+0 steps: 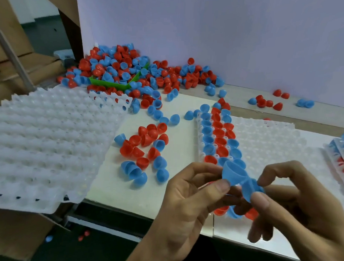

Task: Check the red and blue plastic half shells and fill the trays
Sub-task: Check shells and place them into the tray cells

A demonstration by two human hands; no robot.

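Left hand (192, 191) pinches a blue shell (233, 174), w/ right hand (293, 195) pinching a second blue shell (253, 187) nested against it. Pull straight apart, check rims, then seat in tray (264, 137) just beyond fingers (222, 185), next free pocket.

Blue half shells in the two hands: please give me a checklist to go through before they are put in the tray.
1. Left hand has a firm grip on a blue shell: ok.
2. Right hand pinches the second blue shell: ok.
3. The two shells are apart: cannot tell, they overlap.
4. Shells free of defects: cannot tell, blurred.
5. Work tray has free pockets: ok.
6. Loose shells within view for refilling: ok.
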